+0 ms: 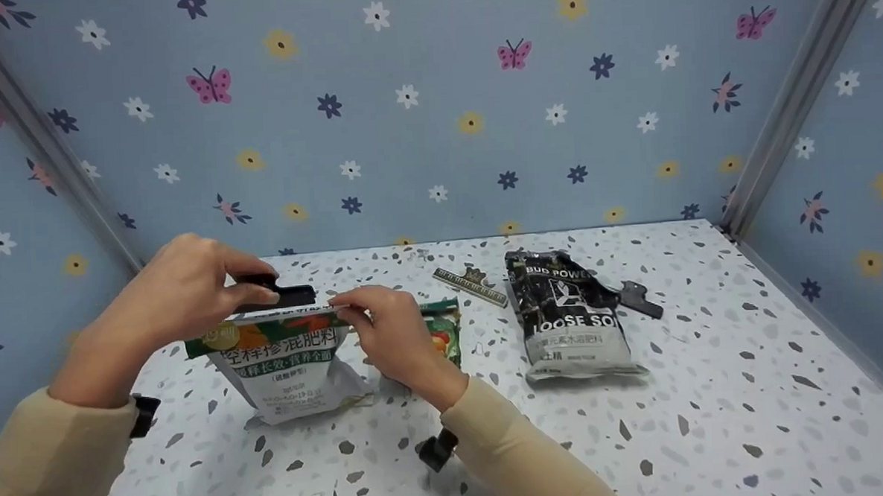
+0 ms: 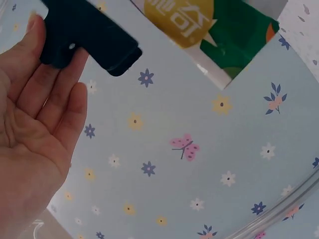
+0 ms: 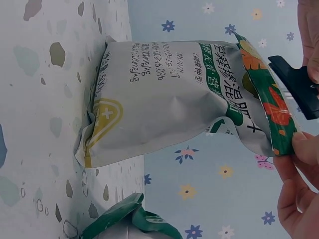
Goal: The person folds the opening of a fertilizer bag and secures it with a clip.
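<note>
A white and green fertilizer bag [image 1: 290, 374] stands upright on the table, its top edge folded over. My right hand [image 1: 393, 328] pinches the right end of that fold between thumb and fingers; the right wrist view shows the pinched green fold [image 3: 276, 109] close up. Just above the bag's top, my left hand [image 1: 190, 285] holds a black bag clip [image 1: 294, 295] by its handles. In the left wrist view the clip [image 2: 94, 37] is beside the fold, apart from it. Whether the clip's jaws are parted is hard to see.
Behind my right hand stands another green bag [image 1: 445, 330], partly hidden. To the right, a black and white soil bag [image 1: 575, 324] leans back with a black clip [image 1: 641, 299] beside it. A gold, ruler-like clip [image 1: 470, 285] lies toward the back wall.
</note>
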Demonstrator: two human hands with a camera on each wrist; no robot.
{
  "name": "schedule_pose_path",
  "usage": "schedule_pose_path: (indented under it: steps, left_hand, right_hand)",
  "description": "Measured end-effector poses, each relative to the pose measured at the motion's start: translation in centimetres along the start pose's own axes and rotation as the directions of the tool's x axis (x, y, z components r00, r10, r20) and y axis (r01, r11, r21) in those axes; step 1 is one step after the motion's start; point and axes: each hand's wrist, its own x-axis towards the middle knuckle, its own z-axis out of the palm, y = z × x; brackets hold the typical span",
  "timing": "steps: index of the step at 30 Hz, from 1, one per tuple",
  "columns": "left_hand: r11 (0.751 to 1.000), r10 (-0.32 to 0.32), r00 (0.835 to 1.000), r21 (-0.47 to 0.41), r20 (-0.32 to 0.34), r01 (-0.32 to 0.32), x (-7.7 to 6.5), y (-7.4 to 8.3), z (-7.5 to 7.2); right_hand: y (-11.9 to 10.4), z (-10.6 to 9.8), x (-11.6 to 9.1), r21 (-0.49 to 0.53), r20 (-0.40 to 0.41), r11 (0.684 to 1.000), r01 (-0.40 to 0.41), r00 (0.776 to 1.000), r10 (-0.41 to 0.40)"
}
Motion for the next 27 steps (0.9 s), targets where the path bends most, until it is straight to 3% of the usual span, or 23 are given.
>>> schedule_pose_path:
  steps: [15, 27]
  left_hand:
    - [0.999, -0.036, 0.992, -0.024, 0.120, 0.039, 0.49, 0.30, 0.50]
    - [0.999, 0.030, 0.997, -0.013, 0.073, -0.029, 0.12, 0.17, 0.94]
  right_hand:
    - [-0.07, 0.01, -0.08, -0.011, -0.013, 1.000, -0.006, 1.000, 0.006]
    - [-0.16, 0.18, -0.19, -0.044, -0.054, 0.999, 0.025, 0.998, -0.028]
